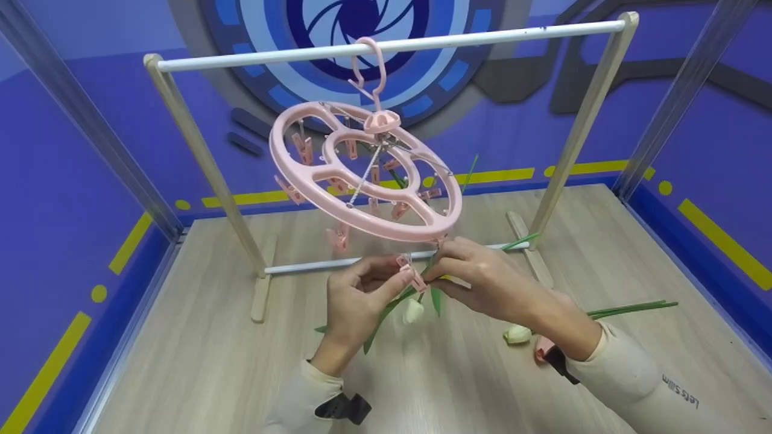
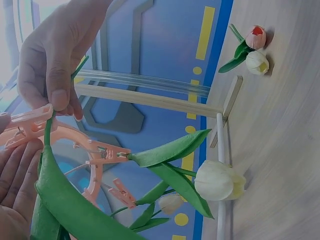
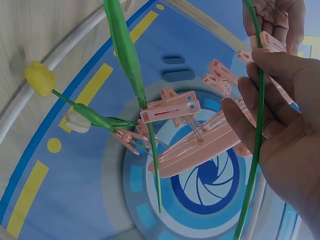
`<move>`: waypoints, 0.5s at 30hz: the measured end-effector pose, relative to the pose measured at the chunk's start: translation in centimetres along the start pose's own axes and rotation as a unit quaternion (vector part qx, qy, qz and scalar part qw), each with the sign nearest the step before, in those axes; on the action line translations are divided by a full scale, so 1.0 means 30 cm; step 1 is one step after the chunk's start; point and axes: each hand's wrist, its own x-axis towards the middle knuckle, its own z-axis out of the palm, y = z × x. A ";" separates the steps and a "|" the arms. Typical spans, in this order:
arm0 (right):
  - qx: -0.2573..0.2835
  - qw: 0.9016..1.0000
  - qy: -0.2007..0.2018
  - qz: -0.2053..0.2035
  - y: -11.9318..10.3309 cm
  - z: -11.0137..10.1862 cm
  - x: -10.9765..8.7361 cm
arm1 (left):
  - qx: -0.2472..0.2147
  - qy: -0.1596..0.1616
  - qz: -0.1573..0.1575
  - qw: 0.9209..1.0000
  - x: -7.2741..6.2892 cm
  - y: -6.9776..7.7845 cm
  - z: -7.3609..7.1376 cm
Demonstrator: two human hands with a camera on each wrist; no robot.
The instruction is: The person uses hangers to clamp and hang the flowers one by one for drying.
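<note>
My left hand (image 1: 362,295) pinches a pink clothespin (image 1: 412,274) below the near rim of a pink round drying hanger (image 1: 389,226). Beside it, my right hand (image 1: 482,274) holds the thin green stem (image 3: 260,100) of an artificial tulip between thumb and fingers. In the left wrist view this stem meets the clothespin's end, and a broad green leaf (image 2: 75,195) hangs below it. Other clothespins grip tulips: a white tulip (image 2: 220,182) hangs near the hands, and a yellow tulip (image 3: 41,78) appears in the right wrist view. The held tulip's blossom is hidden.
The hanger tilts from its hook on the white top rod (image 1: 482,39) of a wooden-legged stand (image 1: 196,157). To the right on the wooden table (image 1: 199,374) lie a white tulip (image 1: 517,334) and a pink tulip (image 1: 543,349), partly behind the right forearm. Patterned blue walls (image 1: 72,150) surround the table.
</note>
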 end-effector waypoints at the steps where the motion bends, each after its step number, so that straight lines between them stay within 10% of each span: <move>1: 0.001 1.000 0.002 -0.002 0.001 0.000 0.000 | 0.001 -0.002 -0.003 1.000 0.000 0.001 0.000; 15: 0.017 1.000 0.007 -0.007 0.007 -0.003 -0.007 | 0.045 0.004 0.002 0.999 0.009 0.018 -0.035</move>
